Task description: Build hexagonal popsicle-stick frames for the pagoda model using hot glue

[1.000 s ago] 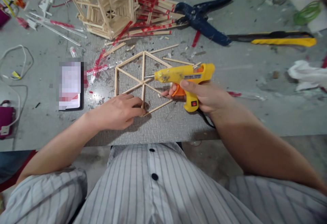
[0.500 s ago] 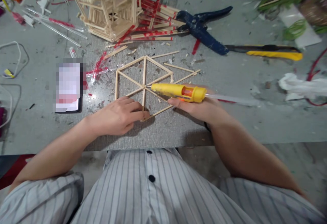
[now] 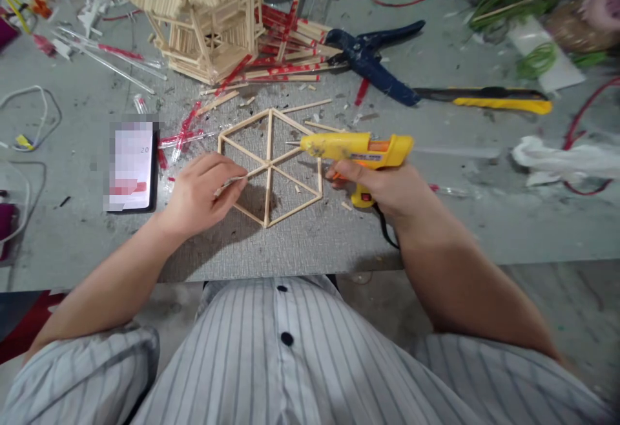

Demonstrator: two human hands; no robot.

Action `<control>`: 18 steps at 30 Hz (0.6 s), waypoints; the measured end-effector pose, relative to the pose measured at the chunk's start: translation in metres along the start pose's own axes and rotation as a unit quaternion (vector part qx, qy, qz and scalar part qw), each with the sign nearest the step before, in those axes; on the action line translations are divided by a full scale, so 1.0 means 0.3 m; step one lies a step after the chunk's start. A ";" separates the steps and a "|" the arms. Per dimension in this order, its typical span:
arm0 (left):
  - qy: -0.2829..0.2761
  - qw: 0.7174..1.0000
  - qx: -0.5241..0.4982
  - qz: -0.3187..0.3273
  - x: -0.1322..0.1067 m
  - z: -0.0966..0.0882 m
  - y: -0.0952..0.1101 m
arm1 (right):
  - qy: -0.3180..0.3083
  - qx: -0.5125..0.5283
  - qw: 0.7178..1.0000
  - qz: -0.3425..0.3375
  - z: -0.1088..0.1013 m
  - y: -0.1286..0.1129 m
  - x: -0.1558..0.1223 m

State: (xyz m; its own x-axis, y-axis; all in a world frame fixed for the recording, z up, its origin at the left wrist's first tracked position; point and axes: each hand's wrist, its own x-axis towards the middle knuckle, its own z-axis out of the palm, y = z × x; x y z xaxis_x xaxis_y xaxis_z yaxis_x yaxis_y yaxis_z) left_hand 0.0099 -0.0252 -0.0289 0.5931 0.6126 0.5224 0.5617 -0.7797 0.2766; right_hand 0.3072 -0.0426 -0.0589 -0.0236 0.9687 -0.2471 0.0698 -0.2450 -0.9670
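A hexagonal frame of thin wooden sticks (image 3: 268,196), with spokes meeting at its centre, lies flat on the table. My left hand (image 3: 206,189) is at its lower left corner, thumb and fingers closed around the outer end of a spoke; the hand partly hides that corner. In my right hand (image 3: 387,186) is a yellow hot glue gun (image 3: 339,146), gripped by its handle. Its nozzle points left, above the frame's right half, and its body covers the upper right corner. A clear glue stick (image 3: 455,152) extends behind the gun.
A wooden stick model house (image 3: 208,24) stands at the back, beside red-wrapped chopsticks (image 3: 290,66). Blue cutting pliers (image 3: 372,63) and a yellow utility knife (image 3: 504,102) lie behind right. A phone (image 3: 133,166) lies left. The gun's black cord (image 3: 385,225) hangs near the table edge.
The glue gun's nozzle has left the frame's centre, moving up and right. My left hand has shifted from the frame's bottom corner to its lower left corner. The view has moved slightly.
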 end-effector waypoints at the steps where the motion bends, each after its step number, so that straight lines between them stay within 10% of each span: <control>1: 0.012 1.000 0.005 -0.012 0.000 -0.003 -0.005 | 0.009 0.021 1.000 0.014 0.006 -0.011 0.002; 11: 0.062 0.995 0.072 -0.021 0.000 -0.042 -0.020 | -0.039 0.075 0.996 0.012 -0.062 -0.053 0.042; 18: 0.071 0.980 0.078 -0.168 -0.019 -0.042 -0.053 | 0.069 0.010 0.997 0.037 -0.206 -0.117 0.071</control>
State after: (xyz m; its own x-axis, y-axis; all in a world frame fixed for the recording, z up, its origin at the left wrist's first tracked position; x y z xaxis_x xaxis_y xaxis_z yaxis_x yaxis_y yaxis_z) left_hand -0.0098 -0.0178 -0.0260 0.2796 0.7985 0.5332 0.7995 -0.5011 0.3313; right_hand 0.3660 -0.0107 -0.0263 0.1189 0.9438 -0.3085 0.0472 -0.3157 -0.9477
